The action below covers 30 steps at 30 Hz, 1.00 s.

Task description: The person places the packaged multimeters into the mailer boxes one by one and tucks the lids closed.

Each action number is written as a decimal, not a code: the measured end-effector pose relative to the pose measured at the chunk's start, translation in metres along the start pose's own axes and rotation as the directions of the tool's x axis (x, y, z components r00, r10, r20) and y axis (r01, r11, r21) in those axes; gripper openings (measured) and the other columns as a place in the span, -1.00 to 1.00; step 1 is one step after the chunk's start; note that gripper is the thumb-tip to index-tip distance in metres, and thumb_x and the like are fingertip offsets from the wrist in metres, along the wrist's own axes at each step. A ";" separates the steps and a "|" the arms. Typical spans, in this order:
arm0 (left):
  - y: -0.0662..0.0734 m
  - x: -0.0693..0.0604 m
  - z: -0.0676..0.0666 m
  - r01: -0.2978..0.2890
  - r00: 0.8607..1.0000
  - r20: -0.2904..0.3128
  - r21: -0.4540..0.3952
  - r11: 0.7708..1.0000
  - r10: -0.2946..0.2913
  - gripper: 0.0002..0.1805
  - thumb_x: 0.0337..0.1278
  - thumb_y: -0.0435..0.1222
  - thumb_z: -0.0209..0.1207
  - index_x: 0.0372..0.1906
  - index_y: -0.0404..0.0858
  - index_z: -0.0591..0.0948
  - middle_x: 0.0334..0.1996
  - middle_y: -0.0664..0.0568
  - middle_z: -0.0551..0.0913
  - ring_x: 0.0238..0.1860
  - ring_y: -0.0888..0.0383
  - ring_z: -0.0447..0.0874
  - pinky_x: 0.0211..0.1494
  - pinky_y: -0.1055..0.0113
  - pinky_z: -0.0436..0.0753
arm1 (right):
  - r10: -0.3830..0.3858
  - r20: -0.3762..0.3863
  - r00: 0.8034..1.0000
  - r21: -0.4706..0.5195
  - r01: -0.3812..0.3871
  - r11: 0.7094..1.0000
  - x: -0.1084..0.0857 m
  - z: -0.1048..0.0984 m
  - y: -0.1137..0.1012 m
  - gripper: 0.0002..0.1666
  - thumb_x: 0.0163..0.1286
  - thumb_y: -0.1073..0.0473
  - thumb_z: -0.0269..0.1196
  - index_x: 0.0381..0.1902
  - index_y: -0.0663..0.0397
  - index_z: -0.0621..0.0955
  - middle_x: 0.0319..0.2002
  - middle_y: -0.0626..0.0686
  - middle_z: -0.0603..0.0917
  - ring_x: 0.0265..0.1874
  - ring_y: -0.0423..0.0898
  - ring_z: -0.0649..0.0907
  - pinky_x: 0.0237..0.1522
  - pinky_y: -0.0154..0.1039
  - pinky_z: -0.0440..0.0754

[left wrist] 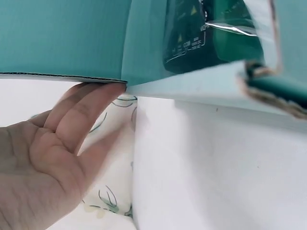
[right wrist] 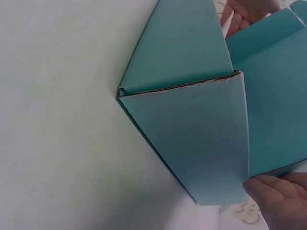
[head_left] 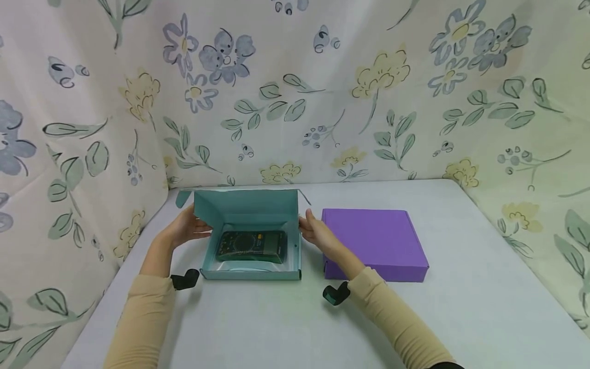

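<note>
A teal cardboard box (head_left: 251, 275) stands on the table with its lid (head_left: 246, 206) raised at the back. Inside lies a dark green multimeter (head_left: 244, 243), partly under clear plastic, whose corner the left wrist view also catches. On the left side, my left hand (head_left: 184, 228) reaches behind the lid, its extended fingers (left wrist: 86, 108) touching the lid's edge near the hinge. My right hand (head_left: 318, 233) is at the opposite side, with fingertips touching the lid's lower corner by the box's side wall (right wrist: 192, 139). Some fingers of both hands are hidden.
A closed purple box (head_left: 369, 236) lies just right of the teal one, partly behind my right forearm. Floral cloth (head_left: 286, 138) hangs at the back and both sides of the white table (head_left: 258, 328). Black wrist cameras (head_left: 185, 279) stick out from both wrists.
</note>
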<state>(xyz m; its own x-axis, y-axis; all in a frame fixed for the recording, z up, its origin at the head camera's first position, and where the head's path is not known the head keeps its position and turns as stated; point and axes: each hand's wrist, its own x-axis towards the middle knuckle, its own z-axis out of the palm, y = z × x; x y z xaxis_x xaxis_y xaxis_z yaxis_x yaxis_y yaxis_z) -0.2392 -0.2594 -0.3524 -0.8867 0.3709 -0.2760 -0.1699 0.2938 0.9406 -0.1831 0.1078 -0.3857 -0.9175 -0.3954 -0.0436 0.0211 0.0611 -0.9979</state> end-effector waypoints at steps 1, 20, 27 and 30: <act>0.000 -0.001 0.000 0.001 1.000 0.010 0.001 1.000 -0.001 0.00 0.40 0.26 -0.52 0.41 -0.63 0.03 0.22 -0.48 0.41 0.23 -0.22 0.47 0.33 -0.08 0.39 | -0.003 0.003 1.000 -0.003 0.003 1.000 -0.001 0.001 0.000 -0.04 0.57 -0.29 -0.44 0.43 0.53 0.01 0.43 0.42 0.04 0.41 0.27 0.13 0.41 0.05 0.13; 0.002 -0.016 -0.001 -0.004 0.989 0.138 -0.310 0.951 0.049 -0.56 0.52 0.02 -0.30 0.08 -0.07 0.52 0.14 -0.01 0.49 0.24 0.00 0.44 0.46 -0.16 0.03 | 0.066 -0.034 0.997 0.038 -0.065 0.997 -0.004 0.002 -0.005 0.10 0.47 -0.43 -0.53 0.47 0.49 -0.09 0.44 0.40 0.07 0.42 0.23 0.16 0.41 0.04 0.19; 0.003 -0.024 0.000 -0.013 0.984 0.156 -0.398 0.917 0.082 -0.77 0.43 -0.18 -0.08 0.04 -0.13 0.47 0.01 0.14 0.50 0.03 0.21 0.52 0.18 0.24 0.52 | 0.127 -0.043 0.991 0.142 -0.120 0.983 -0.006 0.008 -0.012 -0.20 0.59 -0.17 -0.19 0.51 0.30 0.05 0.51 0.26 -0.03 0.44 0.19 0.16 0.43 0.07 0.13; -0.005 -0.024 -0.001 -0.011 0.991 0.125 -0.328 0.945 0.055 -0.52 0.42 -0.15 -0.07 0.36 -0.16 0.31 0.24 -0.03 0.32 0.00 0.25 0.50 0.11 0.33 0.55 | 0.136 -0.042 0.990 0.123 -0.130 0.984 -0.009 0.010 -0.011 -0.29 0.59 -0.09 -0.16 0.43 0.36 0.22 0.45 0.27 0.12 0.41 0.15 0.20 0.42 0.09 0.16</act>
<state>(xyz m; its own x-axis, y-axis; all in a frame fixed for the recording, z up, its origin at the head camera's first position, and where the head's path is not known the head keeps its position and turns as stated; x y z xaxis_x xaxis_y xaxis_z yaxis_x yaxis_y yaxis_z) -0.2173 -0.2702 -0.3501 -0.8340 0.4937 -0.2465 -0.2917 -0.0154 0.9564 -0.1715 0.1017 -0.3747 -0.9219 -0.3447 -0.1769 0.1888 -0.0011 -0.9820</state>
